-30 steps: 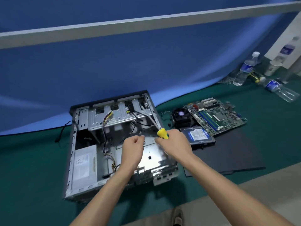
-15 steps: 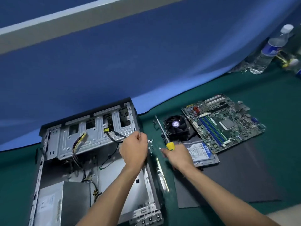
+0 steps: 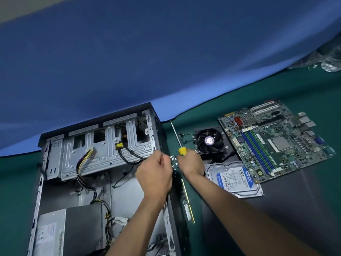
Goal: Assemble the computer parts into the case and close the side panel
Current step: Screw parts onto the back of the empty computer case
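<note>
Green mat (image 3: 276,85); hard drive (image 3: 234,179) label "320GB".

Right hand (image 3: 191,163): left the case (image 3: 103,163) interior, carried the yellow-handled screwdriver (image 3: 181,150) over the screws (image 3: 173,160) on the worktop (image 3: 239,93).
Left hand (image 3: 155,176): shifted to the case's right edge.
</note>
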A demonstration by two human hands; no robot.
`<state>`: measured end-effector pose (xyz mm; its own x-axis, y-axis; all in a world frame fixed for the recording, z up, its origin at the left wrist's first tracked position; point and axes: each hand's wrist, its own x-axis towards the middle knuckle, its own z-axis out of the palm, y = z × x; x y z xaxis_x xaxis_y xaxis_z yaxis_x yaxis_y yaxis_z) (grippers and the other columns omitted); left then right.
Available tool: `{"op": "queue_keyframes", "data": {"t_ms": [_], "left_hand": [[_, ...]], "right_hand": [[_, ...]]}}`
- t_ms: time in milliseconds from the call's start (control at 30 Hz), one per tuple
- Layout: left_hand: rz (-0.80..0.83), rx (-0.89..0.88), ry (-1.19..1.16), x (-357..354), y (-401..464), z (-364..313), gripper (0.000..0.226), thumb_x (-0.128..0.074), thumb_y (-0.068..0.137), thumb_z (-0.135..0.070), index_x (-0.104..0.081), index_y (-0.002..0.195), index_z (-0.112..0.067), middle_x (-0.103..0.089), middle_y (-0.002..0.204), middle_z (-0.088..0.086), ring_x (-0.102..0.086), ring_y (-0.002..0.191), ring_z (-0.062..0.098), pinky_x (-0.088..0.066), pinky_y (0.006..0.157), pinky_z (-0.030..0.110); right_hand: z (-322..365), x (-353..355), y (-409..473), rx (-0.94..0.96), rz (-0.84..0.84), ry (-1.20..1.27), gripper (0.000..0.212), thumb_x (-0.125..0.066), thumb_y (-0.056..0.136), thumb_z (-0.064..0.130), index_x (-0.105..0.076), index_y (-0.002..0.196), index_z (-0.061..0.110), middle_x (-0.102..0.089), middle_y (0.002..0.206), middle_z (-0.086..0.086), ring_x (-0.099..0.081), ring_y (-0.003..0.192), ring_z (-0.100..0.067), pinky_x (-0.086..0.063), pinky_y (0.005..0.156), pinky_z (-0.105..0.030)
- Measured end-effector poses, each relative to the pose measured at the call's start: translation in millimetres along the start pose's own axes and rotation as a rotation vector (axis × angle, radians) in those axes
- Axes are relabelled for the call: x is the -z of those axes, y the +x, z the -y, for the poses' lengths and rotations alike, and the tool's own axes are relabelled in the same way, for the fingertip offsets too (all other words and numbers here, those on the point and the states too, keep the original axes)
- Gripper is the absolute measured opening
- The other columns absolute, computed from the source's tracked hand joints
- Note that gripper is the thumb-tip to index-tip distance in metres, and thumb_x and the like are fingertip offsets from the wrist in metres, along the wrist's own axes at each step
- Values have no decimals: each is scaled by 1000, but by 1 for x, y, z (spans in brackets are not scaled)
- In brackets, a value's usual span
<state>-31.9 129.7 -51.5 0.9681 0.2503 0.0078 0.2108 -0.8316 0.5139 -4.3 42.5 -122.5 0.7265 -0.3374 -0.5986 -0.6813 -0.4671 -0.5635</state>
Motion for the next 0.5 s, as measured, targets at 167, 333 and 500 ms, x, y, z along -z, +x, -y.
{"op": "queue_keyframes", "data": {"t_ms": [167, 333, 500], "left_hand": [[-13, -17, -3, -2, 1, 1, 52, -59, 81, -9, -17, 52, -22, -19, 43, -4, -26, 48, 25, -20, 51, 29], [-29, -61, -25, -2, 1, 2, 42, -49, 77, -18, -16, 52, -23, -16, 42, -4, -23, 46, 22, -17, 49, 28], [-32, -71, -30, -1, 1, 2, 37, -49, 77, -18, -21, 52, -20, -16, 43, -4, -24, 46, 24, -20, 49, 27]], "right_hand": [[1, -13, 14, -8, -38, -88, 20, -54, 90, 22, -59, 109, 17, -68, 106, -8, -62, 98, -30, -43, 73, -30], [-1, -23, 19, 12, -71, -143, 19, -55, 92, 30, -64, 99, 14, -69, 101, -8, -65, 92, -29, -41, 68, -28], [-5, -25, 18, 92, -75, -274, 18, -53, 94, 25, -65, 93, 11, -71, 95, -8, -66, 87, -28, -41, 64, -27]]}}
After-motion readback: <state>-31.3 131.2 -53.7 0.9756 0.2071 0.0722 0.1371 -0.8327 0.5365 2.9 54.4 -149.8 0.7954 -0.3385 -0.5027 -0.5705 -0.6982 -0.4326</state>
